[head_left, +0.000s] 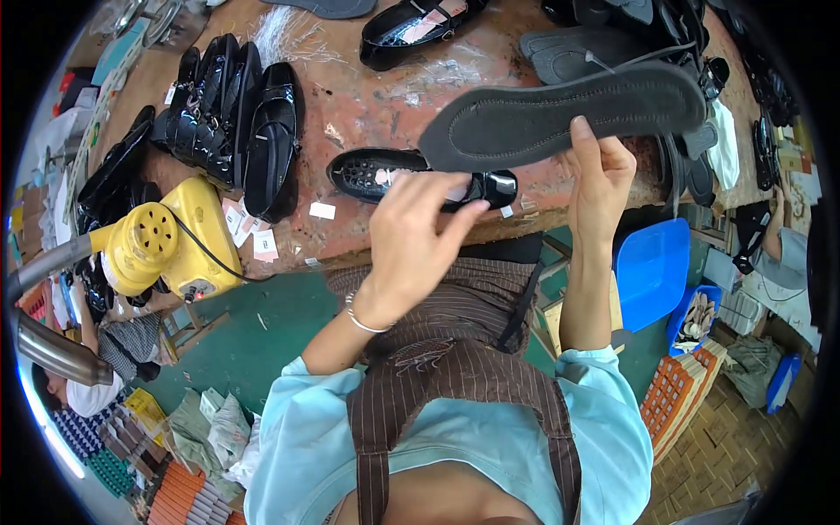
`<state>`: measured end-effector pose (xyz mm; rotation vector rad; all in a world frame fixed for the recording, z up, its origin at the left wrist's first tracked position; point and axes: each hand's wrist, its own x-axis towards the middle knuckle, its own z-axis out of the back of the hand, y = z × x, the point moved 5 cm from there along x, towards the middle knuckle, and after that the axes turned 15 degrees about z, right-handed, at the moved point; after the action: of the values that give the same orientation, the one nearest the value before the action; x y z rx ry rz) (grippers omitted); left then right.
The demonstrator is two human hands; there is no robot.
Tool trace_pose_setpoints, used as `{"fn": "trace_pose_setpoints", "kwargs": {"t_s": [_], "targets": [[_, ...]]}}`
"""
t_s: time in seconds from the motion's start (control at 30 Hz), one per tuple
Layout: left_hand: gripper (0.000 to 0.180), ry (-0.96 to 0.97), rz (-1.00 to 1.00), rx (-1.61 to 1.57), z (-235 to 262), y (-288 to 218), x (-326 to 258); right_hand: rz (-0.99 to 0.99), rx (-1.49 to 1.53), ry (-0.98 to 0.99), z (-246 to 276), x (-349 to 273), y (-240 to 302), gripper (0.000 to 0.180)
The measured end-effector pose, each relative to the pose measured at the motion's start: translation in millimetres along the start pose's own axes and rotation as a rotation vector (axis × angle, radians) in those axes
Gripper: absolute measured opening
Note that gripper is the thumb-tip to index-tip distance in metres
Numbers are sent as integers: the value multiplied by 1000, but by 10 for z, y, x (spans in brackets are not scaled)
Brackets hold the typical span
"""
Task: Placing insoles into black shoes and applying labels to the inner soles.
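My right hand grips a dark insole with a stitched outline, its thumb on the upper face. The insole is held tilted over the worktable. A glossy black shoe lies below and to the left of it, with a studded-looking inside and a pale pink patch. Over the shoe's near side hovers my left hand, thumb and fingers apart and nothing visible between them. Whether its fingertips touch the shoe I cannot tell. The insole's right end overlaps other dark insoles behind it.
Several black shoes stand at the left of the worktable, and another shoe lies at the back. A yellow device with a cord sits at the left edge. Small white labels are scattered about. Blue bins stand below right.
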<state>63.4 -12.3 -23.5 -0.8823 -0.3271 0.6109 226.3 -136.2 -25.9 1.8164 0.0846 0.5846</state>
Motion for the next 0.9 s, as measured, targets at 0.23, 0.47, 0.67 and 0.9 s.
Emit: {"fn": "trace_pose_setpoints", "kwargs": {"t_s": [0.23,0.47,0.67,0.9], "targets": [[56,-537,-405,-79,314,-511,290,353,-523,238,-269,-148,288,11],[17,-44,-116,-401,241,-197,679,142,-452,471,-242,-181,275,11],[24,-137,197,-202,832,430,1351,-219,69,-1,393,-215,-17,21],[24,-431,-284,503,866,625,989,-231,218,-48,586,-441,20,43]]}}
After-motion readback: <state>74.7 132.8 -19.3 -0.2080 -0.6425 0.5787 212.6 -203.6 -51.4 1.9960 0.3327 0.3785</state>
